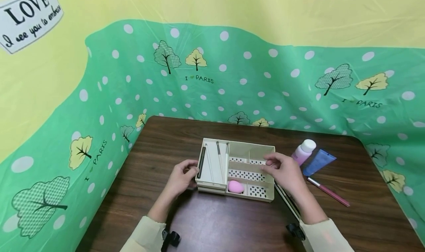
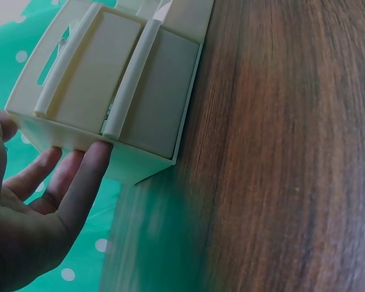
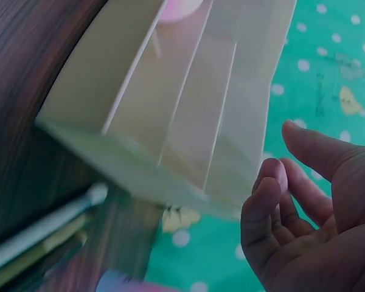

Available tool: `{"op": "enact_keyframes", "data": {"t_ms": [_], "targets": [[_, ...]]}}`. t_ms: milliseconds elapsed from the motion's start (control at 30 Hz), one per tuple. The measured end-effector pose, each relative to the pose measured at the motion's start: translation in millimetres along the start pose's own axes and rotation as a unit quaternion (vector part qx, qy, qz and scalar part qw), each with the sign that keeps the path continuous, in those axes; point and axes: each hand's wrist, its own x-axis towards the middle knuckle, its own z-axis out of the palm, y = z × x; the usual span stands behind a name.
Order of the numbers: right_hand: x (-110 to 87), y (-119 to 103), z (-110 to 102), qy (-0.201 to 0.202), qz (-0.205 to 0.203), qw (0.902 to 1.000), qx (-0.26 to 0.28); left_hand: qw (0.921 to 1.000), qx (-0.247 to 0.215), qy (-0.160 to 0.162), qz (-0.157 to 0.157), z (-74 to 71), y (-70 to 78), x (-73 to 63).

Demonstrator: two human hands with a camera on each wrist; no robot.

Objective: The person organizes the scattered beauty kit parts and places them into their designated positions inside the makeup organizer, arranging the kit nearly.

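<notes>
1. Organizer box (image 1: pixel 238 149), cream, open-topped: stands on the dark wood table (image 1: pixel 239 222) before the person, between both hands. Long axis runs left to right, its right end slightly nearer the person.

2. Governing relation, as judged: box lies to the right of the left hand (image 1: pixel 180 176) and to the left of the right hand (image 1: pixel 286 171). Left hand is nearer, being in contact; right hand is just beside the opposite end.

3. Left hand: fingertips (image 2: pixel 100 149) rest on the box's left end wall, fingers bent and spread a little, thumb apart from them near a corner. Contact from one side, not a wrap.

4. Right hand: thumb and fingers apart, loosely bent, nothing held. Situated at the box's right end, towards the rear corner; whether any fingertip touches the wall cannot be told.

5. Box, left portion: shallow tray (image 1: pixel 213 152) with slim brushes laid lengthwise, front to back; two drawers (image 2: pixel 161 91) beneath.

6. Box, right portion: divided compartments, perforated floors; pink sponge (image 1: pixel 235 186) in the front row, left cell.

7. Beyond the box's right end: slim sticks (image 3: pixel 45 230), bottle (image 1: pixel 303 152), blue tube (image 1: pixel 318 162), pink-handled brush (image 1: pixel 328 193).
</notes>
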Motion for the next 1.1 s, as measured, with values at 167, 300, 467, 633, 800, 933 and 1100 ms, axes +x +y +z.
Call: {"op": "enact_keyframes", "data": {"t_ms": [167,300,467,633,800,933,1100], "targets": [[-8.3,17,-10,0.001,0.024,0.9995,-0.019,1.0,0.0,0.002,-0.007,1.0,0.9,-0.8],[-17.0,32,-13,-0.006,0.046,0.9982,-0.037,1.0,-0.001,0.002,-0.01,1.4,0.8,-0.9],[-27.7,47,-14,-0.019,0.064,0.9966,-0.049,1.0,-0.005,-0.003,-0.008,0.3,0.3,-0.2],[-36.0,59,-13,-0.038,0.09,0.9932,-0.064,1.0,-0.005,-0.003,-0.007,-0.5,1.1,-0.9],[-40.9,75,-10,-0.053,0.106,0.9896,-0.082,1.0,-0.005,-0.003,-0.007,-1.0,0.6,-0.8],[-45.0,85,-8,-0.062,0.115,0.9876,-0.086,1.0,-0.006,-0.003,-0.005,-1.2,0.7,-0.8],[-49.2,92,-9,-0.069,0.124,0.9859,-0.089,1.0,-0.006,0.002,-0.003,-0.1,0.2,-0.9]]}}
